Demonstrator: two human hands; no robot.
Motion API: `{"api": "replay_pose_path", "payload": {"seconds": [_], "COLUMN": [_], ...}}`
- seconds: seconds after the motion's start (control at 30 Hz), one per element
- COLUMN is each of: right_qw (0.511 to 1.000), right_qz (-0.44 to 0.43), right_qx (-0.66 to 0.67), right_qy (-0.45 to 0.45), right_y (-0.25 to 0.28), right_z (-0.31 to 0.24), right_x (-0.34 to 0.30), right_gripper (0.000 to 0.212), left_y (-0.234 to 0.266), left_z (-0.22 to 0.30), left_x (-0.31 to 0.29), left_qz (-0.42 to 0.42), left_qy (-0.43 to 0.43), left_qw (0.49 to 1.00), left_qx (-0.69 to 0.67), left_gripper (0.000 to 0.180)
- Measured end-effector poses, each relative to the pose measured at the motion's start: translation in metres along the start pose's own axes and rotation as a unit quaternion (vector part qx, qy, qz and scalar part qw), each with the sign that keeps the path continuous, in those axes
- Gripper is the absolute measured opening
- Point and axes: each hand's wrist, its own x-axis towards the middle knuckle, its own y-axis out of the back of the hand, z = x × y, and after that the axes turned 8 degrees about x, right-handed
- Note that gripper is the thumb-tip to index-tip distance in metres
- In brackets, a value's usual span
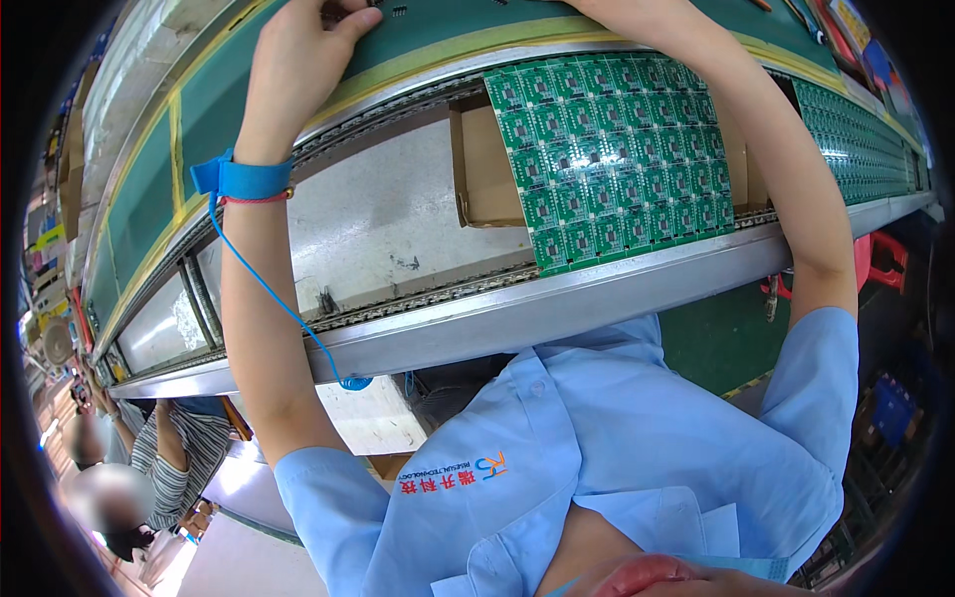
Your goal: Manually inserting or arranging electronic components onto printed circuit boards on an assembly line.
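The left hand (303, 45) reaches up onto the green work mat (418, 35), its fingertips pressing on a small dark component (343, 12) at the top edge of the view; whether they pinch it I cannot tell. A blue antistatic wrist strap (244, 179) circles that wrist, its blue coiled cord (269, 294) trailing down the forearm. The right hand is out of view above the frame. Between the forearms lies a green panel of printed circuit boards (612, 159) on a brown cardboard box (487, 169)

The right hand and the left hand's (308, 40) fingertips are cut off at the top edge.
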Motion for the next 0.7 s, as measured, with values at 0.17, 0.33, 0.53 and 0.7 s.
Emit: {"api": "replay_pose_path", "payload": {"seconds": [0.17, 0.33, 0.53, 0.7], "right_qw": [0.999, 0.989, 0.995, 0.996], "right_qz": [-0.020, -0.081, -0.079, -0.090], "right_qx": [-0.018, 0.123, 0.065, 0.016], "right_qy": [0.025, 0.012, 0.010, 0.004], "right_y": [0.002, 0.023, 0.013, 0.005], "right_z": [0.003, 0.007, -0.007, -0.003], "right_x": [0.003, 0.007, 0.005, 0.012], "right_gripper": [0.017, 0.017, 0.019, 0.024], "left_y": [0.002, 0.003, 0.002, -0.003], "left_z": [0.001, -0.020, 0.028, 0.068], "left_x": [0.006, 0.000, -0.045, -0.071], "left_qz": [0.007, 0.002, -0.070, -0.095], "left_qy": [0.076, -0.043, -0.100, -0.134], "left_qw": [0.992, 0.995, 0.973, 0.975], "left_qx": [-0.103, -0.087, -0.198, -0.152], "left_gripper": [0.011, 0.018, 0.015, 0.014]}}
